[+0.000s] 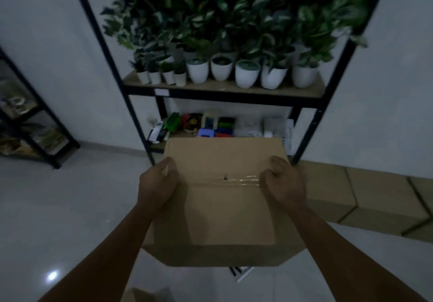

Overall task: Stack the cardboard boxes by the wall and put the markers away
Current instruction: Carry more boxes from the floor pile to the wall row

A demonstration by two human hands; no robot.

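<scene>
dim room with plant shelf (pixel 222 90), both hands' fingers (pixel 269 174) gripping a taped cardboard box (pixel 225 212) by its sides

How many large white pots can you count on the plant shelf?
5, in a row along the shelf: pots at and. Leaves may hide more behind. Four small pots stand left.

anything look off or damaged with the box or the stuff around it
Nothing is clearly damaged. The box held by the left hand and right hand is taped shut; a small dark mark on its tape seam is too blurred to identify.
</scene>
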